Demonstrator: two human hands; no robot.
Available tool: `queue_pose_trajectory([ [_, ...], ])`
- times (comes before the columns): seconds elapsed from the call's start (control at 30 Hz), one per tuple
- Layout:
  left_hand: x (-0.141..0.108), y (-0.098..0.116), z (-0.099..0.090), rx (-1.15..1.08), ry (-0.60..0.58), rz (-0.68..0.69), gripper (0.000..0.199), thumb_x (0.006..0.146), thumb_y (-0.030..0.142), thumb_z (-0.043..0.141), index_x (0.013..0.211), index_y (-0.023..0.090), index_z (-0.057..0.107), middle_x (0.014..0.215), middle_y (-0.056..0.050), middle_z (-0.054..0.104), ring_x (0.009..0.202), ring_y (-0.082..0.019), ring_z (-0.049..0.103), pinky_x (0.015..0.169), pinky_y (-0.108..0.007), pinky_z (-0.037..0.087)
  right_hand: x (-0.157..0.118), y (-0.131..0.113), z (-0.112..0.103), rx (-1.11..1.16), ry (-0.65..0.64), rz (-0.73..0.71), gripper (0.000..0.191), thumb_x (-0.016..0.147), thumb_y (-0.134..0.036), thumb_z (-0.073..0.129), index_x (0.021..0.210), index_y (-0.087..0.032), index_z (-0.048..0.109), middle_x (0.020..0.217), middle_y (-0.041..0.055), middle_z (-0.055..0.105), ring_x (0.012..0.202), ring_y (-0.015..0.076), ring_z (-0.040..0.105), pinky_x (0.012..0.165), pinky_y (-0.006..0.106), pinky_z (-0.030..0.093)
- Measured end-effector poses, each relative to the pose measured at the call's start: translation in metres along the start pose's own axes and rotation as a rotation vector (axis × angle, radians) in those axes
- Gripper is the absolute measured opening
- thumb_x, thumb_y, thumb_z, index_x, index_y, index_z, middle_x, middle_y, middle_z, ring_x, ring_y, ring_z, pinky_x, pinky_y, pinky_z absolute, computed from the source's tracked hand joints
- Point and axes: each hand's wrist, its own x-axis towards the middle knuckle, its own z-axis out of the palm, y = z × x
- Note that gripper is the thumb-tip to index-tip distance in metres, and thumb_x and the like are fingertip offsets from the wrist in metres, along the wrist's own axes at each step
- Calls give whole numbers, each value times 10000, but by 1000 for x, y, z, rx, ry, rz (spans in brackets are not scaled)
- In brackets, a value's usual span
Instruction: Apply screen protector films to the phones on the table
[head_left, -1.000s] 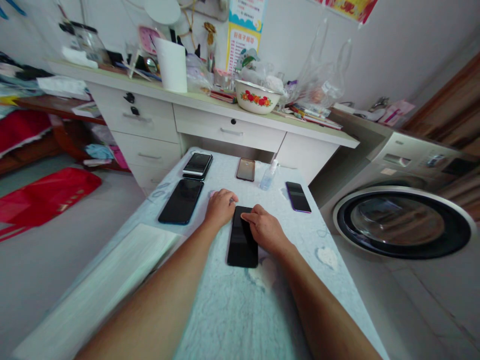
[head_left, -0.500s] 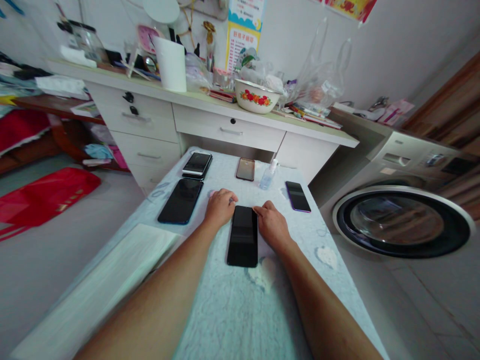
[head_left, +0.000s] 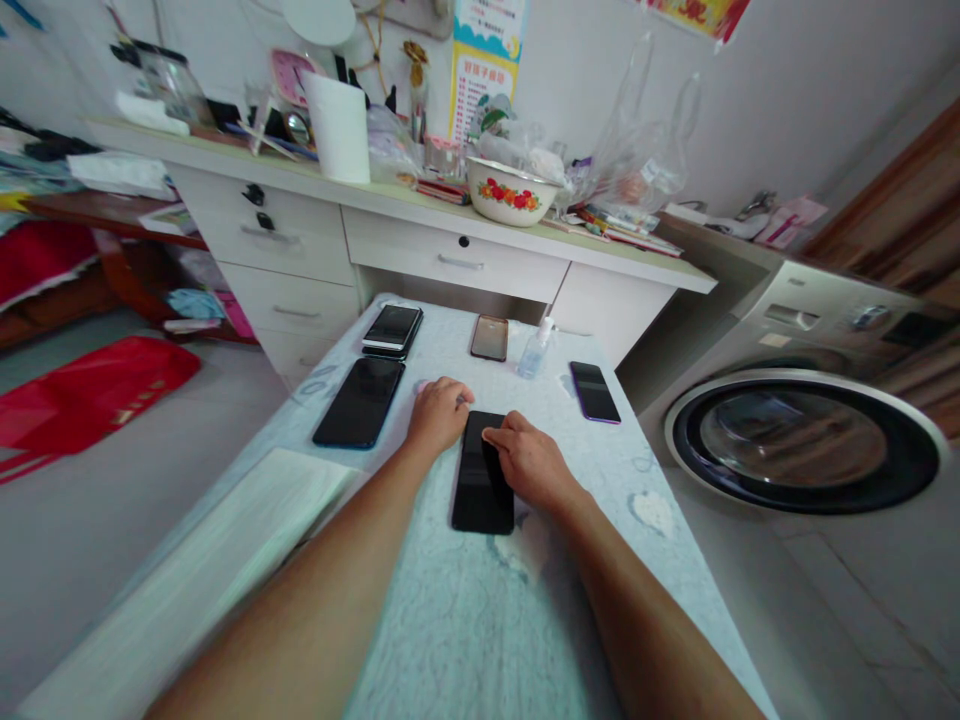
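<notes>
Both half-curled, the left hand lies beside 1 black smartphone, the right hand over it; any grip, I can't tell. Near the table's far edge: 1 phone case, 1 spray bottle.

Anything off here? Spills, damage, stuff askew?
Only the red bag on the floor, left of the table: lying there, it looks dropped rather than put away. No spill or damage visible on the table or the phone under the right hand; fine scratches wouldn't show.
</notes>
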Motion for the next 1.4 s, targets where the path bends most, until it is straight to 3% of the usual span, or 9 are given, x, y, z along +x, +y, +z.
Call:
queue_pose_trajectory([
  [0.23,-1,1,1,7,5,-11,188,769,141,512,848,221,662,1000,-47,664,1011,-222,593,991,-412,377,-1,-1,2,37,-5,-76,323,971,-179,401,1144,-245,665,1019,51,582,876,149,566,765,228,401],
  [0.6,-1,2,0,5,1,-8,171,770,139,521,828,226,657,990,-43,666,1000,-218,595,983,-403,382,6,14,3,-37,72,144,329,989,-222,384,1141,-255,674,1023,60,594,850,158,569,747,235,396],
  [0.93,-1,2,-1,2,0,-7,175,770,145,522,832,228,663,991,-44,668,1003,-222,595,988,-417,375,9,18,8,-85,89,222,339,1007,-246,357,1161,-254,659,1009,66,564,857,170,580,741,263,398],
  [1.4,0,1,1,-14,8,-20,191,765,125,518,836,227,663,993,-46,664,1012,-223,597,991,-413,374,23,7,1,-172,4,153,321,955,-164,378,1032,-227,684,1015,76,553,850,177,586,706,276,416],
])
